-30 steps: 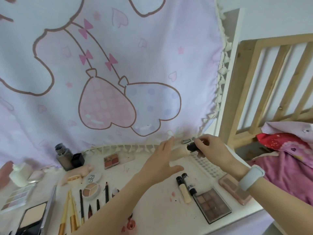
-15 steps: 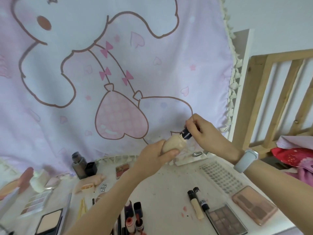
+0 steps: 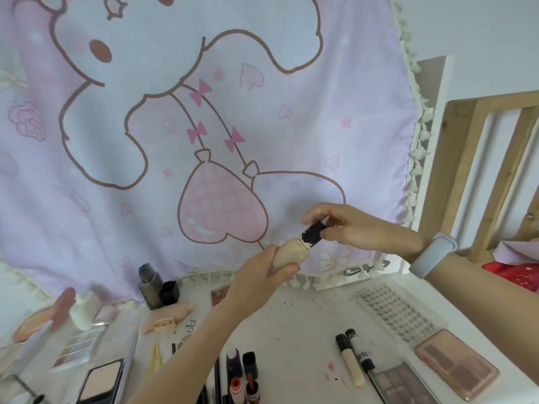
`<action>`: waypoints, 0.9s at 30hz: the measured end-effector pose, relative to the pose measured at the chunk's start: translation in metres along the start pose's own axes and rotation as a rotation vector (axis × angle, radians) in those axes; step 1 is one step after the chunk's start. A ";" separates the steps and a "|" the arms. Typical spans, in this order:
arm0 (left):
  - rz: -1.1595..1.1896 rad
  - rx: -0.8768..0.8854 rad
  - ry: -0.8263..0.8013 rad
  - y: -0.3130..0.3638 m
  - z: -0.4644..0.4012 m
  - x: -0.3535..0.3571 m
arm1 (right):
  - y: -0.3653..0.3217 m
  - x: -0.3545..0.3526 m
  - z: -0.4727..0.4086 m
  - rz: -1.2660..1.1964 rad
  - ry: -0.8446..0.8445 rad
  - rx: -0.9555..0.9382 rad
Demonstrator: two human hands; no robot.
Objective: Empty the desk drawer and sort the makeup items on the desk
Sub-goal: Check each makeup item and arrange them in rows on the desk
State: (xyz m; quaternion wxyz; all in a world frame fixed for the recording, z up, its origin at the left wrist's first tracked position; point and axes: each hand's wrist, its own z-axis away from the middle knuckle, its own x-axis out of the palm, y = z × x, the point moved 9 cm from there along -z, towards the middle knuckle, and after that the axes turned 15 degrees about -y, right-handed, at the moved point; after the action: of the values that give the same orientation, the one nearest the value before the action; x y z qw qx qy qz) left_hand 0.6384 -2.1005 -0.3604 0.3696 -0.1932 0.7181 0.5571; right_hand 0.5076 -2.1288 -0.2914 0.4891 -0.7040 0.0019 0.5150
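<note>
Above the white desk I hold a beige foundation bottle, tilted with its neck up to the right. My left hand grips the bottle's lower body. My right hand pinches its dark cap, which sits at the neck. Makeup lies spread on the desk: two concealer tubes, a brown eyeshadow palette, a pink palette, a clear lash tray, a powder compact and lip tints.
A grey bottle with a black cap beside it stands at the back by the pink cartoon cloth. A white jar and pale palette lie left. A wooden bed rail and pink bedding stand right of the desk.
Both hands lifted the foundation bottle from near the desk's back edge up in front of the cloth. My left hand, open a second ago, closed round the bottle. The view tilted upward.
</note>
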 end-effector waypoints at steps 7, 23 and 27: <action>0.038 0.018 0.000 -0.001 -0.005 0.002 | 0.002 -0.015 0.001 0.188 0.230 0.147; 0.054 0.019 0.033 -0.007 -0.003 -0.006 | -0.001 -0.007 -0.013 0.043 0.112 0.142; 0.030 0.025 0.026 -0.006 -0.001 -0.003 | 0.003 -0.010 -0.016 0.046 0.187 0.130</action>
State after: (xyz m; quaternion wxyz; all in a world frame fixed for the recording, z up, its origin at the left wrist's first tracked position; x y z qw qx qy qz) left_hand 0.6448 -2.1037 -0.3621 0.3542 -0.1851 0.7325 0.5512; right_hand 0.5128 -2.1468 -0.2860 0.5196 -0.7155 0.0970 0.4568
